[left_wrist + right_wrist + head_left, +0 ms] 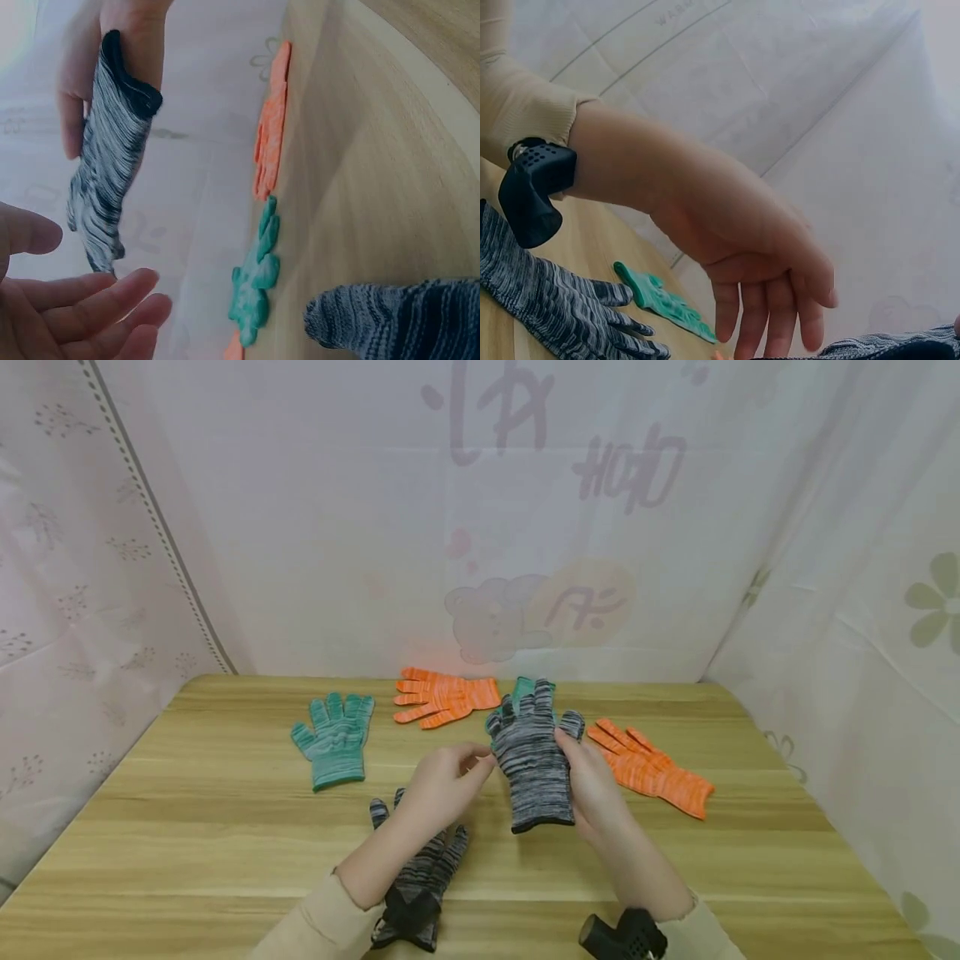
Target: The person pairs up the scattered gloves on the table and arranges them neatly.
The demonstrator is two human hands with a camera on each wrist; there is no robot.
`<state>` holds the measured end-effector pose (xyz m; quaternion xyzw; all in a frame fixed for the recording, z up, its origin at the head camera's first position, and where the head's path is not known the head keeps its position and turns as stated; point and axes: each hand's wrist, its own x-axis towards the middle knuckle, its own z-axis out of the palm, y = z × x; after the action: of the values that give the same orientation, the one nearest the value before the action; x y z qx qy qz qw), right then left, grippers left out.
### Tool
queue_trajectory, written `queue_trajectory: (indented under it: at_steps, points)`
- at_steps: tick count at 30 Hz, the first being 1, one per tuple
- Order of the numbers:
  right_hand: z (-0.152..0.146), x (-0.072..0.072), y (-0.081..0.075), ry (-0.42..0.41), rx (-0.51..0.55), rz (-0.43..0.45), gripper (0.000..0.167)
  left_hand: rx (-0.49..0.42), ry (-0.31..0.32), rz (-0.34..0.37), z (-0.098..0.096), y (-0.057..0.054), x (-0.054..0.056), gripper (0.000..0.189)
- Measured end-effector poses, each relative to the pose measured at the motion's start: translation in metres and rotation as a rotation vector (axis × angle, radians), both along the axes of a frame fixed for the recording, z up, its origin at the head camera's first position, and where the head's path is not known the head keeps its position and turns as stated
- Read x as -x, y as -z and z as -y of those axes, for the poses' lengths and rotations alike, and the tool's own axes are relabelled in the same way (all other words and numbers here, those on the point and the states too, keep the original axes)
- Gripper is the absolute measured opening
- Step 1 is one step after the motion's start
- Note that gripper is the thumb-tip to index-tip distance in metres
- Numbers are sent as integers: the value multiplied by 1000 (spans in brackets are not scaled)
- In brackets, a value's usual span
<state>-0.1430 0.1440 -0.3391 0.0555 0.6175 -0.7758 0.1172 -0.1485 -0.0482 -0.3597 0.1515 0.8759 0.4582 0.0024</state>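
My right hand (596, 781) holds a black-and-grey knit glove (536, 768) up over the table, thumb on its near face, glove fingers pointing away and black cuff toward me. Beside the glove's left edge is my left hand (450, 781). In the left wrist view the left hand (82, 322) has its fingers extended and thumb apart, close to the tips of the raised glove (112, 157). A second black-and-grey glove (427, 868) lies under my left forearm, partly hidden by it.
A green glove (337, 743) lies at the left of the wooden table (225, 835). Another green glove (528, 687) is mostly hidden behind the raised one. Orange gloves lie at the back (446, 696) and right (656, 772). Printed curtains (337, 527) surround the table.
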Motion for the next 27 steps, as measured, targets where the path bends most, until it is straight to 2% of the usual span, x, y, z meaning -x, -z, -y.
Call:
queue_trajectory:
  at_steps: [2, 6, 9, 13, 16, 21, 24, 27]
  points:
    - [1, -1, -1, 10, -4, 0, 45, -46, 14, 45, 1, 2, 3, 35]
    - [3, -3, -1, 27, -9, -4, 44, -210, 81, 150, 3, 6, 8, 39]
    - [4, -5, -2, 34, -5, -7, 45, -309, 119, 201, 3, 7, 9, 42]
    - [5, -6, -1, 38, 2, -8, 47, -403, 128, 265, 3, 5, 9, 43]
    - [6, -7, -1, 29, 24, -9, 48, -473, 110, 315, 3, 3, 9, 44]
    - [6, -9, -2, 10, 20, -25, 55, -530, 87, 335, 2, 2, 8, 47]
    - [6, -10, -1, 6, -3, -35, 59, -536, 83, 331, 2, 1, 8, 51]
    - [8, -11, -1, -2, -20, -49, 56, -541, 82, 312, 3, 1, 8, 54]
